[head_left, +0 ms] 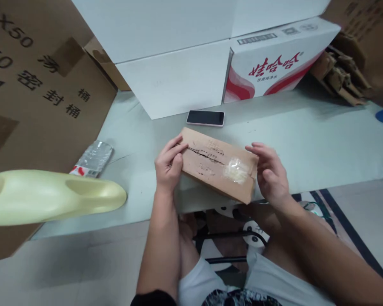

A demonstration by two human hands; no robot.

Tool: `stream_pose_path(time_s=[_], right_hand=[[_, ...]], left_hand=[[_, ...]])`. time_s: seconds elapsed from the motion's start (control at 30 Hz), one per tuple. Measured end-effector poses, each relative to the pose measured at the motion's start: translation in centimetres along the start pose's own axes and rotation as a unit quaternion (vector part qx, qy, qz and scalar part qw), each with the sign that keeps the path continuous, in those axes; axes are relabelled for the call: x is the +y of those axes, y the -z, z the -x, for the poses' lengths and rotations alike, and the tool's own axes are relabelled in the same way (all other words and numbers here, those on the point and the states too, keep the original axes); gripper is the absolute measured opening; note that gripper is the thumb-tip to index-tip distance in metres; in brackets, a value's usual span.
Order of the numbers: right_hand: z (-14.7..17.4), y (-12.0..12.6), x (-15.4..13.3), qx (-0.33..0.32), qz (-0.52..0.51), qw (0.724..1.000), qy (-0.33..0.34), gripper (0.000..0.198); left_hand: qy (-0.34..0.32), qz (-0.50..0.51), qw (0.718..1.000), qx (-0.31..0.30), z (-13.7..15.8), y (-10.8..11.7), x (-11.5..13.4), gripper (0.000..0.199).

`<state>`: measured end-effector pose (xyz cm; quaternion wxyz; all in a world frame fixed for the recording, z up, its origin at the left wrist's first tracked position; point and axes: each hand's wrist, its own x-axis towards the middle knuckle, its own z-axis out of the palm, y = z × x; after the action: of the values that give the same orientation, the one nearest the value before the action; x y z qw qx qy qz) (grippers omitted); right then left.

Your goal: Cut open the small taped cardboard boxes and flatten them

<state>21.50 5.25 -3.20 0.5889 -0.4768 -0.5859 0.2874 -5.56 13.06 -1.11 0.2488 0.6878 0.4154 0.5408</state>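
A small brown cardboard box (210,159) is tilted over the near edge of the table. Its upper face has a torn seam and a patch of clear tape near the right end. My left hand (169,165) is closed on the box's left end, with fingers on the upper face and at the edge. At the right end, my right hand (272,172) has its fingers apart and slightly bent, close to the corner; I cannot tell whether it touches the box. Behind the box lies a phone (205,118) with a dark screen.
A pale yellow rounded object (57,197) juts in from the left, near a crumpled clear plastic bottle (95,158). A large printed carton (35,97) stands left. White boxes (178,80) line the back, with folded cardboard (341,76) at the right. The table (319,140) is pale green.
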Motion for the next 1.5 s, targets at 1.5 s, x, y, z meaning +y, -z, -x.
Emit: stream_pose_path(time_s=[1.5], right_hand=[[-0.5, 3.1, -2.3, -0.059, 0.248, 0.95, -0.178, 0.043]], left_hand=[[-0.147, -0.112, 0.981, -0.051, 3.1, -5.2, 2.6, 0.038]])
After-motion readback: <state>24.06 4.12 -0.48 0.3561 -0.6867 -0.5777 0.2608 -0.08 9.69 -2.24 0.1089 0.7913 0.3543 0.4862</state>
